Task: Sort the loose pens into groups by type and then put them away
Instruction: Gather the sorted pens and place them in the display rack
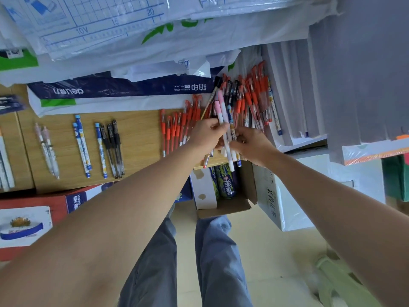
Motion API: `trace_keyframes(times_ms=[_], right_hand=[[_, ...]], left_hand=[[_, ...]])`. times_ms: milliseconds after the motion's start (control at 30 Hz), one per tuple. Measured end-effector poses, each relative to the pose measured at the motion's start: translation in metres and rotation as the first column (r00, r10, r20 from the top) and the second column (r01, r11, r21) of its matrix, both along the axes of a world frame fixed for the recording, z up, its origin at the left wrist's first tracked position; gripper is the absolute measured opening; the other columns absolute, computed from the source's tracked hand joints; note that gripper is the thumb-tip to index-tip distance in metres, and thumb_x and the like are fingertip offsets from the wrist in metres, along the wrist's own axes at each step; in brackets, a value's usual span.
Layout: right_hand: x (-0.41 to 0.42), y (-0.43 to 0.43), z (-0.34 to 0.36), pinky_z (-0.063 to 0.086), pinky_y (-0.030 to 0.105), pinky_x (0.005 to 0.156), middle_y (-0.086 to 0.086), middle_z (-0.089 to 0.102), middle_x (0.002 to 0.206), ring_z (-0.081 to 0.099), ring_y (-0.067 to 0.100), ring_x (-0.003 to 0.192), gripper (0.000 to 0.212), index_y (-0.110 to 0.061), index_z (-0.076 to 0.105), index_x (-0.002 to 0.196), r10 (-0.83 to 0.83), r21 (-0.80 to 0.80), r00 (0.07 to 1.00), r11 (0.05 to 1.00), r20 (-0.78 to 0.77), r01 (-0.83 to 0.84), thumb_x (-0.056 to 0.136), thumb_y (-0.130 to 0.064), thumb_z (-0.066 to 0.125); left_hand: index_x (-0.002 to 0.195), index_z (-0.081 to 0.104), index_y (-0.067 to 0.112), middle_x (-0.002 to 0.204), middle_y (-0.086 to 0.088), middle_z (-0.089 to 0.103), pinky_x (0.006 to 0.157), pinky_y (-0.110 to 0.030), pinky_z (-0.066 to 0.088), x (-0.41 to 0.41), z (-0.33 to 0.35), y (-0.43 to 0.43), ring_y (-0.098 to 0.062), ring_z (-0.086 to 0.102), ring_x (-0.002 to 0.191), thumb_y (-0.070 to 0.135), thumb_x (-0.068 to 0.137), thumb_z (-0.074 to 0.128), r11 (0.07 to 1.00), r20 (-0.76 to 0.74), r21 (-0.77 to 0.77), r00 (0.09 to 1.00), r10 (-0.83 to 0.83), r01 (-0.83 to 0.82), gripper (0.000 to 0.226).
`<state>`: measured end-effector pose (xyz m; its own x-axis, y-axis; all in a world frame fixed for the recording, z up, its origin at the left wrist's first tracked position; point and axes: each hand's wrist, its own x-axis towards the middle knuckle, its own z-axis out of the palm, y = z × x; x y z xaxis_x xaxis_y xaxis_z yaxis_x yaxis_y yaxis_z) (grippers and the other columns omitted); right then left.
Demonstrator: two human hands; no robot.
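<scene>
A big loose heap of mostly red pens (250,100) lies at the right end of the wooden shelf (137,127). My left hand (207,135) pinches a pink-and-white pen (223,120) that sticks up from the heap. Just to its right, my right hand (251,145) grips a blue patterned pen (232,134) among others. Sorted rows lie on the shelf: red pens (173,131), black pens (112,145), blue patterned pens (83,145) and pale pink pens (47,147).
Paper reams and plastic-wrapped sheets (124,89) crowd the back of the shelf. A grey stack of paper (314,85) rises at the right. An open cardboard box with cans (225,185) stands on the floor below the shelf edge.
</scene>
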<state>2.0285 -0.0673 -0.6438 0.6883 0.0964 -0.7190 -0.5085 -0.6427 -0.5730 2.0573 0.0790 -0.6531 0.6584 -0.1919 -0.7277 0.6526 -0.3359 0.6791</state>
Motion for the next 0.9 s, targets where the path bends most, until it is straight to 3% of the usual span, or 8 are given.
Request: trace_keyframes(times_ms=[67,300,400,533,600,667,767,900], right_hand=[[-0.003,0.001,0.001,0.035,0.025,0.051,-0.001,0.05,0.068,0.046,0.013,0.056,0.009,-0.017,0.05,0.081,0.022,0.014,1.0,1.0,0.002,-0.022,0.087,-0.018,0.057],[-0.006,-0.007,0.002,0.046,0.024,0.061,-0.004,0.058,0.069,0.056,0.01,0.06,0.017,-0.008,0.062,0.091,-0.099,0.061,0.994,0.993,0.036,0.097,0.094,-0.025,0.057],[-0.002,0.004,0.007,0.038,0.017,0.06,0.0,0.059,0.076,0.051,0.006,0.066,0.03,0.0,0.059,0.089,-0.045,0.071,0.998,0.997,0.052,0.041,0.096,-0.029,0.055],[0.003,0.03,0.012,0.043,0.024,0.063,-0.004,0.069,0.087,0.057,0.009,0.067,0.011,-0.023,0.059,0.098,-0.065,0.139,0.998,0.988,0.006,0.063,0.095,-0.033,0.058],[0.006,0.046,0.022,0.049,0.018,0.068,-0.01,0.069,0.085,0.062,0.004,0.071,0.003,-0.031,0.061,0.096,-0.031,0.177,0.999,0.984,-0.013,0.033,0.095,-0.03,0.058],[0.009,0.064,0.034,0.05,0.015,0.079,-0.014,0.065,0.091,0.061,0.0,0.078,0.011,-0.026,0.064,0.103,0.021,0.214,0.999,0.977,-0.037,-0.013,0.096,-0.026,0.057],[0.012,0.094,0.047,0.045,0.026,0.086,-0.003,0.064,0.106,0.059,0.016,0.099,0.034,-0.014,0.061,0.125,0.049,0.211,0.997,0.977,-0.067,-0.034,0.094,-0.028,0.059],[0.01,0.144,0.053,0.053,0.021,0.065,-0.004,0.069,0.086,0.065,0.005,0.066,0.022,-0.021,0.064,0.116,0.135,0.243,0.989,0.963,-0.064,-0.116,0.096,-0.023,0.057]], left_hand=[[0.099,0.065,0.006,0.081,-0.012,0.067,0.052,-0.024,0.052,-0.002,-0.001,-0.001,-0.017,0.062,0.059,0.022,0.096,0.057,1.0,0.016,0.029,1.0,0.001,-0.002,0.018],[0.096,0.06,0.003,0.089,-0.02,0.065,0.071,-0.044,0.057,-0.004,0.003,0.01,-0.033,0.066,0.074,0.019,0.099,0.049,0.997,-0.005,0.062,0.999,0.046,-0.046,0.02],[0.098,0.058,0.001,0.087,-0.016,0.062,0.061,-0.03,0.059,-0.004,0.011,0.021,-0.024,0.065,0.072,0.014,0.099,0.049,0.987,-0.056,-0.037,0.987,0.153,-0.156,0.017],[0.097,0.06,0.001,0.089,-0.011,0.065,0.066,-0.032,0.061,-0.007,0.021,0.046,-0.022,0.068,0.074,0.014,0.097,0.054,0.934,-0.105,-0.11,0.938,0.329,-0.34,0.014],[0.095,0.062,0.001,0.096,-0.015,0.065,0.063,-0.031,0.061,-0.01,0.026,0.062,-0.026,0.067,0.08,0.012,0.095,0.056,0.896,-0.124,-0.145,0.906,0.404,-0.419,0.013],[0.099,0.061,-0.001,0.098,-0.017,0.064,0.06,-0.029,0.06,-0.015,0.033,0.08,-0.026,0.066,0.08,0.01,0.095,0.057,0.859,-0.135,-0.168,0.875,0.465,-0.483,0.013],[0.103,0.061,0.0,0.101,-0.016,0.064,0.061,-0.028,0.06,-0.023,0.041,0.111,-0.023,0.067,0.08,0.012,0.094,0.057,0.823,-0.142,-0.169,0.84,0.524,-0.543,0.016],[0.093,0.062,0.005,0.094,-0.013,0.065,0.061,-0.029,0.06,-0.033,0.04,0.16,-0.021,0.067,0.077,0.016,0.095,0.057,0.794,-0.054,-0.15,0.807,0.589,-0.589,0.013]])
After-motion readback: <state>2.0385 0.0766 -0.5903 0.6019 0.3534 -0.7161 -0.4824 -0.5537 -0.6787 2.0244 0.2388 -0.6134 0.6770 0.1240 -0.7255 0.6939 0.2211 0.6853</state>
